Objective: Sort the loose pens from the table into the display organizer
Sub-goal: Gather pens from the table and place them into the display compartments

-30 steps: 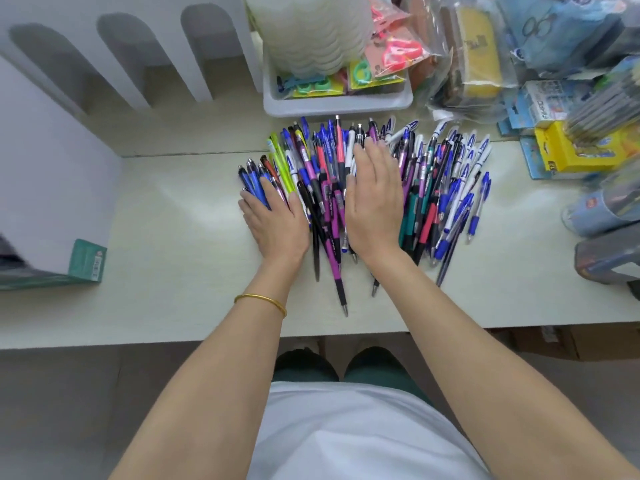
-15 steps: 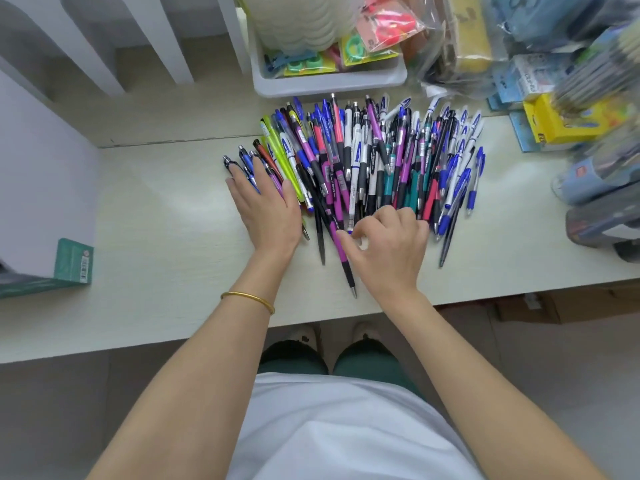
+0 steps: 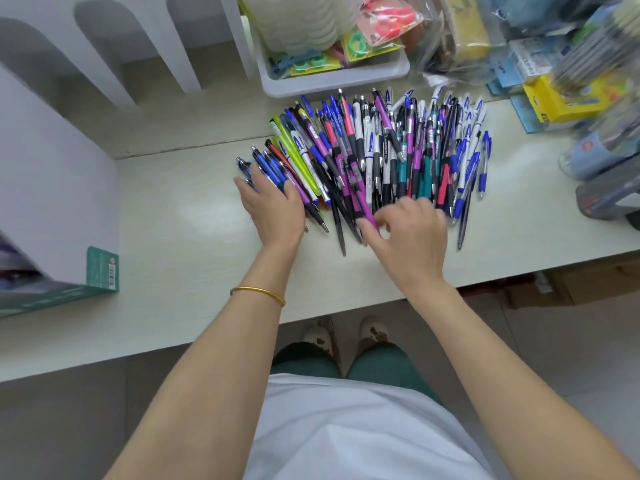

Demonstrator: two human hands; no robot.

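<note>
The work surface is a pale, off-white table (image 3: 173, 237) with a faint wood grain. A seam is seen running across it behind the left hand, and a soft glare is reflected just left of the pile. The near edge is cut straight. Below it, grey floor (image 3: 69, 427), a pair of shoes (image 3: 318, 336) and a cardboard carton (image 3: 588, 282) under the right end are visible.

The pens (image 3: 381, 150) are laid in one dense, fanned pile at the table's centre, tips pointing toward the person. Blue, purple, black, white, teal and yellow-green barrels are mixed.

The left hand (image 3: 273, 209) is laid flat on the left margin of the pile, fingers straight and together; nothing is gripped. A gold bangle (image 3: 258, 292) is worn on that wrist.

The right hand (image 3: 412, 233) is placed over the near ends of the pens, fingers curled, thumb beside a purple pen (image 3: 360, 192). Owing to blur, it cannot be told whether a pen is gripped.

Behind the pile, a white tray (image 3: 332, 81) of packaged goods is set. White arched dividers (image 3: 187, 39) are ranged at rear left. A white box with a green edge (image 3: 100, 271) is stood at far left. Clear bags (image 3: 450, 36) and a yellow box (image 3: 554, 102) are crowded at right.
</note>
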